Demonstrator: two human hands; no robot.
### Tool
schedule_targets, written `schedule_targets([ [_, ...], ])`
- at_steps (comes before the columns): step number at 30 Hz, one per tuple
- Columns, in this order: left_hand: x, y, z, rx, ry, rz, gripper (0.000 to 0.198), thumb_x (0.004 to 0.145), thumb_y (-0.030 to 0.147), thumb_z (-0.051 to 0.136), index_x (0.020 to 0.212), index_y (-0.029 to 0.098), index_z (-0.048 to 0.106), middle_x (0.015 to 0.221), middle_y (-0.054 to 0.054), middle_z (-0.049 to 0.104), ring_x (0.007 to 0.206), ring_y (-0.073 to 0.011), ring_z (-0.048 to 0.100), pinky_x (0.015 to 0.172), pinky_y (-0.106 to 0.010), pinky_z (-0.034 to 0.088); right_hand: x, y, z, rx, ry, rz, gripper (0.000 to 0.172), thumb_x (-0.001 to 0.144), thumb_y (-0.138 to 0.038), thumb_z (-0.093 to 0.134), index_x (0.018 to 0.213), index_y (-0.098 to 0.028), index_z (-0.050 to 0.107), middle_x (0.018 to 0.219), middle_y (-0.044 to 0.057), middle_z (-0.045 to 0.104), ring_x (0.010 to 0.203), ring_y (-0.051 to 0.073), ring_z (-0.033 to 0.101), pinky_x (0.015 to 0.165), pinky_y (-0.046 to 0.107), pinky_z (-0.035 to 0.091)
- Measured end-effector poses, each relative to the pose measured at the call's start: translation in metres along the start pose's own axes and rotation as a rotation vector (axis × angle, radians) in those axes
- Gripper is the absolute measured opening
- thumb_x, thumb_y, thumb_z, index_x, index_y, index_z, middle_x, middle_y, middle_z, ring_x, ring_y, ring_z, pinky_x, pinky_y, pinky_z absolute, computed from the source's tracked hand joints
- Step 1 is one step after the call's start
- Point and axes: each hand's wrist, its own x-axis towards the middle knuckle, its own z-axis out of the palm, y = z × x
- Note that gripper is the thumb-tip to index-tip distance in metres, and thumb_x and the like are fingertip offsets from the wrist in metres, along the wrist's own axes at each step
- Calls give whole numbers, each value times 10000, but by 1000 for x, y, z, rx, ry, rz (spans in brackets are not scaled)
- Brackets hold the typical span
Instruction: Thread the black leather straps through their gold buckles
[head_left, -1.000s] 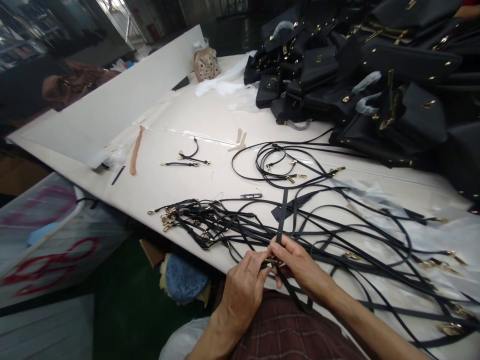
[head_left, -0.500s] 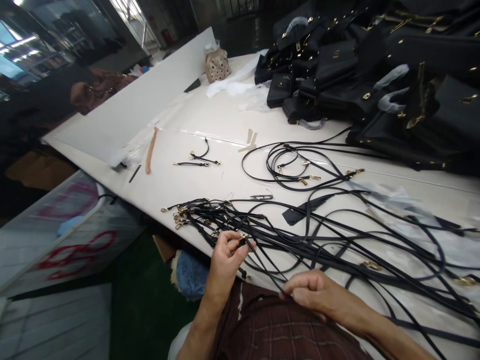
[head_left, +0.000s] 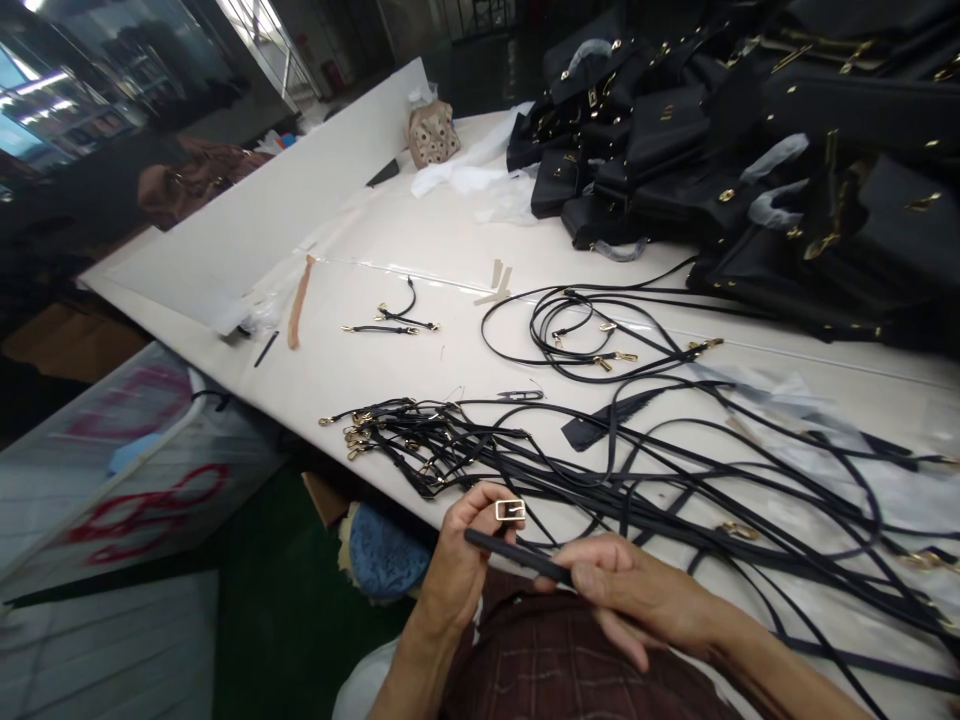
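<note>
My left hand is closed on a gold buckle, a small rectangular frame held up at the fingertips. My right hand pinches a black strap, whose free end points left, just below the buckle and in front of my left hand. Beyond both hands a heap of thin black straps with gold clasps lies along the table's near edge and runs to the right. Coiled straps lie farther back.
Black handbags are piled at the back right of the white table. Small thread snips lie behind the strap heap. A few short straps rest to the left. A blue stool seat stands below the edge.
The buckle in my left hand now faces the camera, and the hand has moved slightly lower. A strap end now shows in my right hand, pointing left across my left hand.
</note>
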Motion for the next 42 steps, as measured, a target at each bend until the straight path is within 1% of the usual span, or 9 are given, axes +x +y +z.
schedule_targets([
  [4, 2, -7, -11, -122, -42, -31, 250, 814, 345, 701, 909, 125, 630, 713, -5, 583, 516, -42, 422, 476, -163, 270, -11, 0, -16, -21, 155, -27, 462, 837, -559, 638, 900, -106, 698, 582, -2, 601, 402, 49, 389, 406, 165, 261],
  [7, 3, -12, -15, -230, -84, -37, 271, 805, 352, 716, 911, 122, 621, 728, -11, 579, 508, -38, 417, 478, -169, 276, -13, 2, -24, -40, 220, -21, 465, 826, -560, 653, 862, -100, 707, 613, -3, 569, 464, 55, 344, 440, 178, 225],
  [11, 2, -14, -12, -319, -116, -59, 258, 786, 336, 740, 885, 134, 615, 711, -6, 581, 490, -35, 422, 481, -170, 287, -6, 10, -27, -32, 206, -6, 470, 842, -556, 640, 891, -93, 705, 583, -18, 532, 456, 53, 291, 439, 197, 160],
  [21, 0, -22, -3, -407, -114, -92, 324, 768, 365, 760, 990, 163, 639, 723, -5, 598, 483, -33, 428, 503, -176, 327, 7, 18, -24, 67, 172, -31, 448, 838, -537, 653, 868, -91, 682, 563, -31, 519, 431, 47, 300, 435, 188, 189],
  [27, -1, -30, 2, -84, -161, -59, 339, 860, 429, 642, 1059, 156, 616, 664, 12, 554, 527, -70, 440, 517, -192, 313, 21, 9, -9, 114, 159, -117, 455, 855, -574, 599, 827, -121, 627, 624, -16, 551, 421, 44, 268, 422, 192, 185],
  [31, 0, -23, 4, 296, -113, 56, 305, 900, 388, 586, 1116, 173, 593, 776, 1, 578, 575, -80, 444, 544, -196, 354, 31, 4, -2, -54, 356, -233, 465, 839, -603, 596, 1047, -188, 564, 720, -31, 552, 469, 67, 334, 441, 183, 254],
  [35, 0, -16, 16, 583, -174, 129, 259, 887, 308, 571, 1110, 184, 614, 885, -31, 614, 648, -119, 511, 599, -227, 428, 41, -3, 4, -366, 646, -355, 561, 775, -512, 688, 1238, -235, 534, 1001, 37, 612, 795, 191, 575, 724, 306, 471],
  [38, 1, -18, 25, 657, -195, 106, 231, 872, 240, 536, 1076, 170, 616, 851, -30, 615, 630, -125, 529, 599, -240, 445, 45, -12, 10, -534, 771, -459, 357, 891, -476, 548, 1134, -230, 636, 1026, 60, 618, 965, 244, 572, 883, 368, 439],
  [42, 3, -23, 24, 525, -194, -81, 354, 836, 251, 546, 1180, 170, 520, 748, 25, 541, 520, -101, 511, 488, -216, 406, 42, -25, 9, -393, 763, -513, 462, 971, -541, 361, 1022, -232, 700, 1112, 78, 636, 1078, 265, 550, 985, 407, 399],
])
